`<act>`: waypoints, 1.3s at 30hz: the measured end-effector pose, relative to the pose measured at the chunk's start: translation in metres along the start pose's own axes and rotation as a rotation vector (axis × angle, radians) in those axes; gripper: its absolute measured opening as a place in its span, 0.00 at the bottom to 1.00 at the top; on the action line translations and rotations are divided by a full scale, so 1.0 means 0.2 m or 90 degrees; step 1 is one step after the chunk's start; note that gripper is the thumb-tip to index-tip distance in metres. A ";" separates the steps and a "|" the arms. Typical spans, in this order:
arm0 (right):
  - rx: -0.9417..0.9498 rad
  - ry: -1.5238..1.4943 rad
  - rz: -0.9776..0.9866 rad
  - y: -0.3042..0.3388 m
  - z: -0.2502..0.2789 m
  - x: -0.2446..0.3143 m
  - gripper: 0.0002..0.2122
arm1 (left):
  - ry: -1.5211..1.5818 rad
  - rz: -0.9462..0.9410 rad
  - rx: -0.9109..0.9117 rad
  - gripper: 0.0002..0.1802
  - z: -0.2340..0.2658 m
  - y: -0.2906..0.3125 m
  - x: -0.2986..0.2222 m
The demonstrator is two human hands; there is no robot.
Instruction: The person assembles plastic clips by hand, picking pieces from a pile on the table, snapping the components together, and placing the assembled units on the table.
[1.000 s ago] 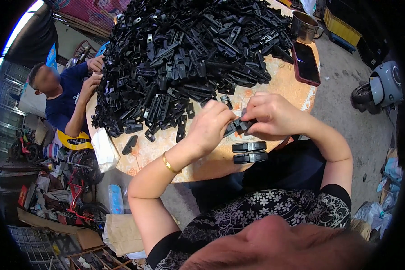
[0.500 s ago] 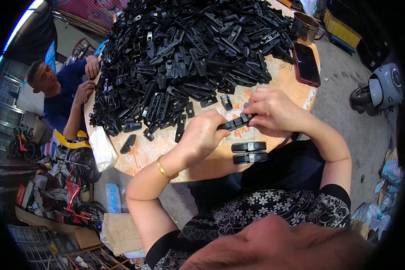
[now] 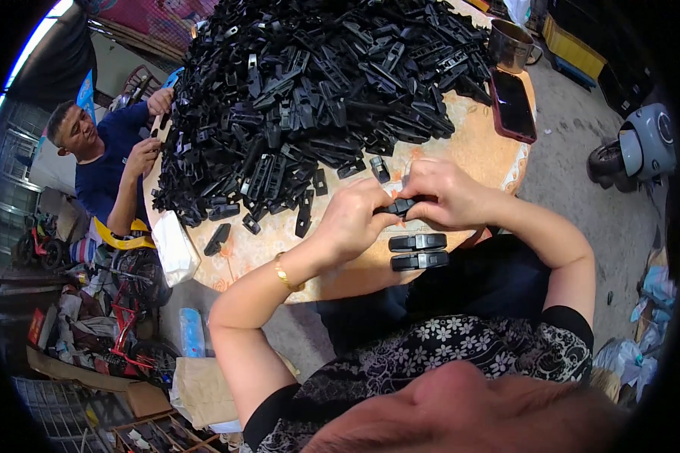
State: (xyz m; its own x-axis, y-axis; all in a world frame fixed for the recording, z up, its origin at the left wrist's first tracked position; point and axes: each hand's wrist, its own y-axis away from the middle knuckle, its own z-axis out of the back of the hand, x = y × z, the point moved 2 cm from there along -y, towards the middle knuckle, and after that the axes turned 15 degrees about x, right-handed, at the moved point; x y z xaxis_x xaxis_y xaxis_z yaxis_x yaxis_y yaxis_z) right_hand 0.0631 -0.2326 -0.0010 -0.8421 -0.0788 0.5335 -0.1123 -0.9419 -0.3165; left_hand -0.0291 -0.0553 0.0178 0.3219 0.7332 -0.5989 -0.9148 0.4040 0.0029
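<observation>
Between my two hands is a black plastic part (image 3: 401,207), mostly covered by my fingers. My left hand (image 3: 353,219) pinches its left end, and my right hand (image 3: 443,198) is closed over its right end. Just below them, two black pieces with grey middles (image 3: 418,252) lie side by side near the table's front edge. Beyond my hands rises a large pile of black plastic parts (image 3: 302,90). One small loose piece (image 3: 380,169) lies just past my fingers, and another (image 3: 217,238) is farther left.
A phone (image 3: 513,106) and a metal mug (image 3: 511,47) stand at the right edge of the patterned table (image 3: 476,128). A white packet (image 3: 176,249) is at the left edge. Across on the left, another person (image 3: 106,162) handles parts by the pile. A scooter (image 3: 642,147) stands at right.
My hands have come closer together around the black part, covering more of it. The other person's far hand has shifted slightly, and a dark piece now shows by it.
</observation>
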 end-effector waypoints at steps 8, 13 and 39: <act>0.085 -0.038 -0.091 -0.04 0.06 0.01 0.13 | 0.002 0.003 0.003 0.09 0.01 0.00 -0.01; 0.216 -0.105 -0.073 -0.06 0.06 -0.04 0.10 | -0.121 -0.041 0.008 0.14 0.12 -0.01 0.01; 0.108 0.086 -0.238 0.10 0.20 -0.03 0.12 | 0.111 -0.025 0.012 0.17 -0.06 0.00 -0.02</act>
State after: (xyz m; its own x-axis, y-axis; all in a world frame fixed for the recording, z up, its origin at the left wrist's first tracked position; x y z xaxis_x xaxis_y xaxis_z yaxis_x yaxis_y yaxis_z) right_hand 0.0876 -0.2649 0.0212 -0.8228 0.3116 0.4754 -0.3446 -0.9386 0.0188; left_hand -0.0329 -0.0645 0.0104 0.3086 0.6114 -0.7286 -0.8970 0.4420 -0.0090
